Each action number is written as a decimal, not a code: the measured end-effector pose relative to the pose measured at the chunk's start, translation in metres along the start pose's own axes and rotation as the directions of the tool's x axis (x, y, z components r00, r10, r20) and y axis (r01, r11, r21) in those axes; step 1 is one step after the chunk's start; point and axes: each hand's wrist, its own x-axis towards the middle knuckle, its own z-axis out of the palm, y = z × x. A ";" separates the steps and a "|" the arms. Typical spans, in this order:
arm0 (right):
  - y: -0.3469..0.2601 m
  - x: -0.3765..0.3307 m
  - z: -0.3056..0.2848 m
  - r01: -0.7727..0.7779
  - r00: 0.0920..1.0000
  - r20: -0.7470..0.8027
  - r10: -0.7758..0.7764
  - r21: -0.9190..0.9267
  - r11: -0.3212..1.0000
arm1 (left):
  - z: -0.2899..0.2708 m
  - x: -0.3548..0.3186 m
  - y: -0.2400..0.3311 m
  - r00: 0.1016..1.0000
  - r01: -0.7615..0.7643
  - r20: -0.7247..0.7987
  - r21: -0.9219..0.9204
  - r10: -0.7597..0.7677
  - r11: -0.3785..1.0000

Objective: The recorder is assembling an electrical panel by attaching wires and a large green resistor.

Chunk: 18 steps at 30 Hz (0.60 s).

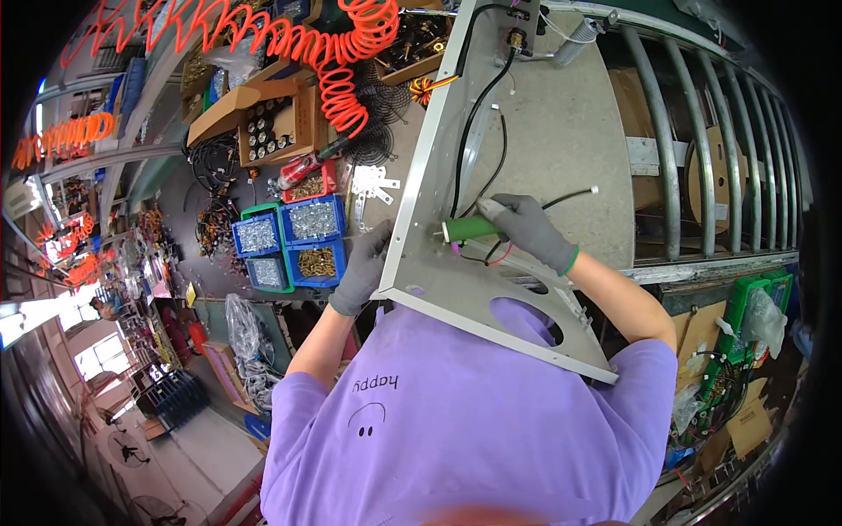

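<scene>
A grey sheet-metal housing [443,131] stands tilted across the bench, its near end against my purple shirt. My right hand [531,230], in a grey glove, is closed round a green tubular resistor [472,228] inside the housing. Its pale end is at the side wall. Thin wires [478,259] in pink and black hang just below it. On the outer face of that wall, opposite the resistor, is my gloved left hand [361,270]. Its fingers are bent in toward the metal, and what they hold, if anything, is hidden. A black cable [467,131] runs along the inside of the housing.
Blue bins [314,219] of small metal fasteners sit left of the housing, near a red-and-black power screwdriver [298,171] and white flat brackets [373,184]. A cardboard box [303,114] lies behind. Orange coiled hoses [338,88] hang overhead. Metal rollers [667,140] line the right.
</scene>
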 end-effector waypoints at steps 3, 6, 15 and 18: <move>0.015 -0.004 0.007 0.214 0.971 -0.085 -0.225 -0.122 0.969 | 0.004 0.002 -0.003 0.999 0.034 -0.031 -0.037 -0.035 0.999; 0.021 -0.012 0.024 0.321 0.938 -0.093 -0.333 -0.123 0.939 | 0.005 0.002 -0.001 0.999 0.035 -0.018 -0.054 -0.036 0.998; 0.019 -0.012 0.034 0.480 0.840 -0.118 -0.530 -0.294 0.826 | 0.000 -0.001 -0.012 0.994 0.107 -0.003 -0.136 -0.108 0.985; 0.015 -0.013 0.032 0.327 0.926 -0.092 -0.365 -0.287 0.900 | 0.001 0.000 -0.013 0.992 0.123 0.013 -0.137 -0.123 0.983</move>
